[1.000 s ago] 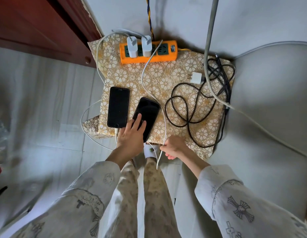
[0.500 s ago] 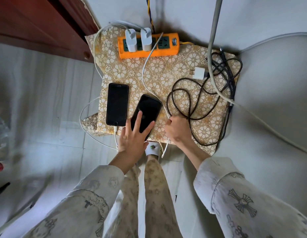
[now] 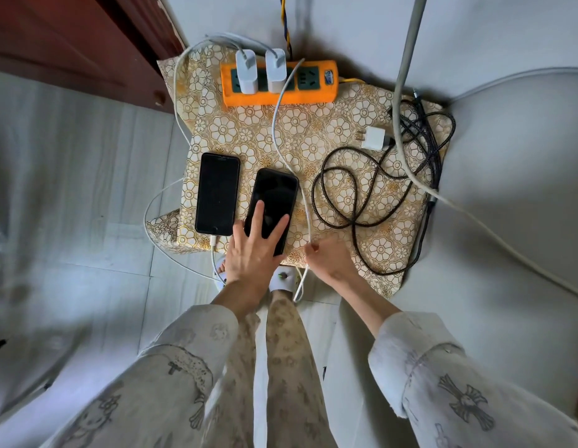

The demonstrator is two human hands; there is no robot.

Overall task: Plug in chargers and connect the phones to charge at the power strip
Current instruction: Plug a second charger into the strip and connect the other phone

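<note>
Second phone (image 3: 272, 205), black, screen up and dark, tilted slightly, lying near the front edge of the flower-patterned cloth (image 3: 313, 137) that covers the low surface. Seen from the head camera, looking straight down.

Left hand (image 3: 252, 253) resting flat on the phone's near end, fingers (image 3: 257, 215) straight and spread across the glass, thumb off its left side; probably steadying it so a plug can be pushed into the bottom port. Port itself hidden under the hand.

Right hand (image 3: 329, 260) just beside the phone's right near corner, over the front edge of the cloth, fingers curled and pinching the white cable (image 3: 308, 221). Loose cable end (image 3: 297, 286) hanging below the hand, past the cloth's edge, so plug not yet in the phone. Connector tip too small to make out.

Same white cable running back across the cloth to the right charger (image 3: 276, 71) in the orange power strip (image 3: 281, 93) at the back edge. Left charger (image 3: 246, 71) seated beside it, its cable looping off the left edge and into the first phone (image 3: 217, 194), which lies parallel and just left of the second, apparently already connected.

Third white charger (image 3: 373, 138), unplugged, near the right edge, attached to a tangle of black cable (image 3: 346, 195). Grey cord (image 3: 407, 59) crossing above that side.
</note>
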